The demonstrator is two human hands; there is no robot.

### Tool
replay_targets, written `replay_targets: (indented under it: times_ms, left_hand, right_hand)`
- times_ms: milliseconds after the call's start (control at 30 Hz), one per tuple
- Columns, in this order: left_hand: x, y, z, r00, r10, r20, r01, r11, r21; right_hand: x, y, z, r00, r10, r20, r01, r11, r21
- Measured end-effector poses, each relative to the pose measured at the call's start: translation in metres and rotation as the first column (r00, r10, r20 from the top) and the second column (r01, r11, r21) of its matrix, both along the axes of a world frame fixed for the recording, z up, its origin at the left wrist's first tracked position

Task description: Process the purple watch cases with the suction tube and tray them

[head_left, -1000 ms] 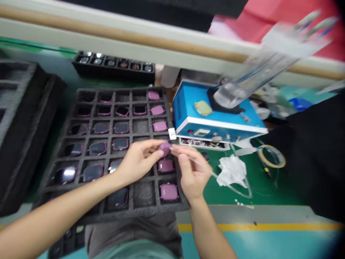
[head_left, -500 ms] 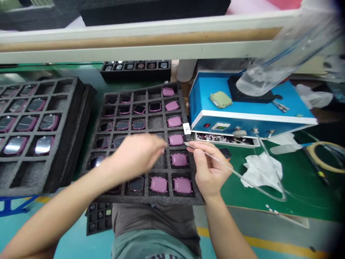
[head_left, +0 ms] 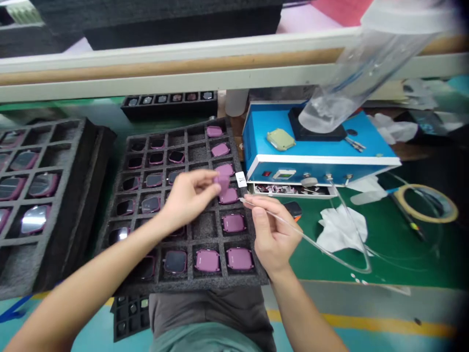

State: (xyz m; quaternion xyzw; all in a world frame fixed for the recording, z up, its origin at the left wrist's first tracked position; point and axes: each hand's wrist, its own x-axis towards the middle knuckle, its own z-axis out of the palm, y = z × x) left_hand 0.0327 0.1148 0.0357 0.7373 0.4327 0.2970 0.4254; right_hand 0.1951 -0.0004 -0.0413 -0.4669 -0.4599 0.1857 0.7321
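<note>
Head view: our left hand (head_left: 186, 198) pinched small purple plastic watch case (head_left: 222, 183) at fingertips, lifted just above right column of dark grey foam grid tray (head_left: 186, 274). Our right hand (head_left: 273, 234) gripped thin clear tube nozzle (head_left: 256, 208); tip pointed left toward case, just beside it. We judged right hand nearer blue control box (head_left: 315, 161).

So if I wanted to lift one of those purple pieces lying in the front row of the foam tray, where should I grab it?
Probably from straight above, pinching two opposite edges of the purple piece. It lies flat in its square pocket of the foam tray, with foam walls close on every side. The left hand holds another purple piece by its edges in the same way.
</note>
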Motion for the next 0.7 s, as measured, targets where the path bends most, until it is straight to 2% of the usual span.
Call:
replay_targets:
  times_ms: [67,167,333,700]
  left_hand:
    - [0.001,-0.026,-0.009,0.986,0.014,0.167,0.025,0.974,-0.227]
    - [0.004,-0.040,-0.020,0.959,0.029,0.282,0.073,0.935,-0.347]
    - [0.007,-0.037,-0.028,0.928,0.022,0.372,0.116,0.932,-0.343]
    - [0.006,-0.040,-0.031,0.920,0.012,0.392,0.137,0.927,-0.350]
  right_hand:
    - [0.000,0.001,0.002,0.999,0.029,0.017,-0.029,1.000,-0.011]
    - [0.000,0.002,0.003,0.998,0.050,0.027,-0.049,0.998,-0.031]
    - [-0.001,0.001,0.002,0.999,0.042,0.023,-0.041,0.998,-0.040]
    - [-0.003,0.001,0.002,0.998,0.023,0.059,-0.022,0.999,-0.028]
